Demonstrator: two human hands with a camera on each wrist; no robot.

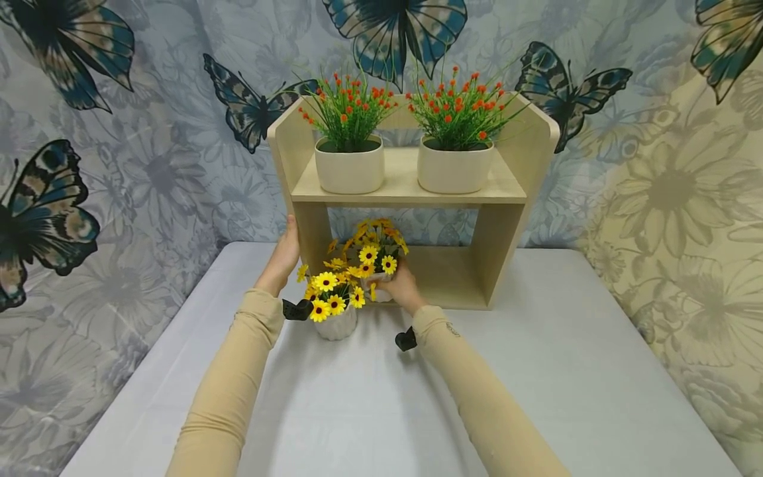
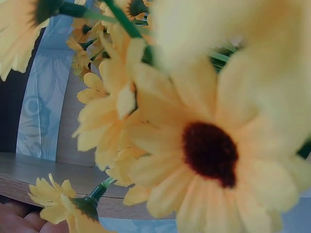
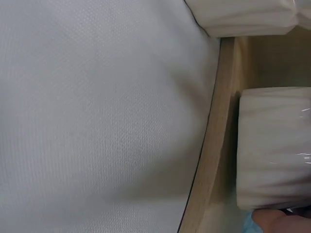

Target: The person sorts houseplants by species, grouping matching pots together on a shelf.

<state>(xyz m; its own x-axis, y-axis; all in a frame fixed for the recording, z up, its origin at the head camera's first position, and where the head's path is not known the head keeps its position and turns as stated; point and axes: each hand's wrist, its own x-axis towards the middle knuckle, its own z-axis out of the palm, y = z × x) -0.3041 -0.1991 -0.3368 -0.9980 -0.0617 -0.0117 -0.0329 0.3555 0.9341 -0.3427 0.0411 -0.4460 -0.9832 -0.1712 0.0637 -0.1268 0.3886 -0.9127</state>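
My left hand [image 1: 283, 258] rests flat against the outer left side of the wooden shelf unit [image 1: 502, 245], fingers pointing up. Inside the lower compartment, toward its left side, my right hand [image 1: 402, 288] grips a white pot [image 3: 272, 150] of yellow flowers [image 1: 378, 248]. The right wrist view shows that pot close behind the shelf's front edge, with fingers [image 3: 284, 222] at its side. A second white pot [image 1: 336, 324] with yellow flowers stands on the table in front of the shelf's left end. Its blooms [image 2: 211, 150] fill most of the left wrist view.
On the upper shelf stand two white pots [image 1: 350, 169] [image 1: 455, 169] of red-flowered plants. The table [image 1: 357, 404] has a white cover. Patterned walls with large butterflies [image 1: 572, 96] rise behind and at both sides.
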